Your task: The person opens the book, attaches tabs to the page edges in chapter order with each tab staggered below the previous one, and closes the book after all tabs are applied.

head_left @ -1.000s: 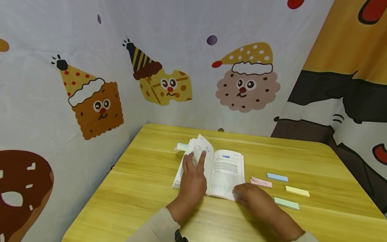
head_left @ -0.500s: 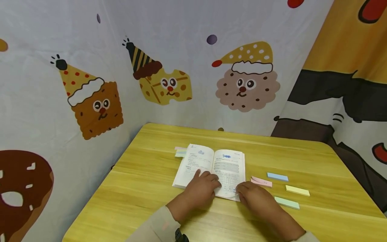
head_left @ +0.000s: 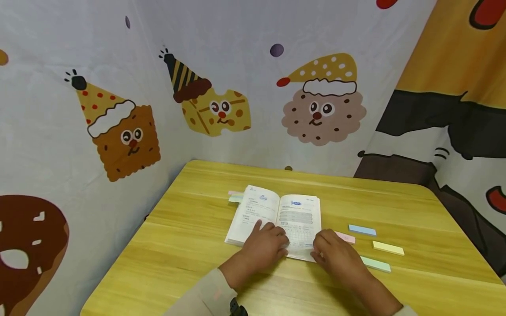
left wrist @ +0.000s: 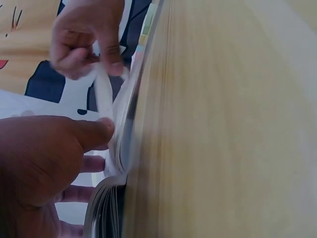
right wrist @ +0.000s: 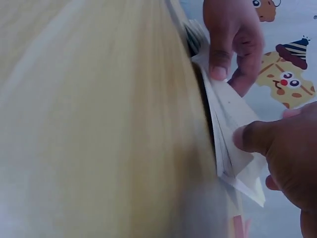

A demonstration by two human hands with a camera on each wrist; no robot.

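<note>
An open book (head_left: 258, 206) with printed pages lies on the wooden table. My left hand (head_left: 264, 245) lies over its lower middle near the fold; in the left wrist view the thumb of that hand (left wrist: 44, 158) pinches the bottom edge of a raised page (left wrist: 103, 91) against the fingers. At the lower right corner, my right hand (head_left: 337, 252) holds the same page between thumb and curled fingers. The right wrist view shows this page (right wrist: 235, 109) bowed up off those beneath, between the left hand (right wrist: 235, 44) and the right hand (right wrist: 292, 153).
Right of the book lie blue (head_left: 362, 230), yellow (head_left: 388, 248), green (head_left: 376, 264) and pink (head_left: 345, 237) sticky-note pads, the pink one partly behind the right hand. Coloured tabs (head_left: 235, 198) stick out from the book's left side. A cartoon-printed cloth (head_left: 253, 162) hangs behind the table (head_left: 170, 245).
The left hand has come down from the left page to the book's lower middle, and the upright leaf has fallen flat leftward. The right hand has shifted slightly rightward at the page's corner.
</note>
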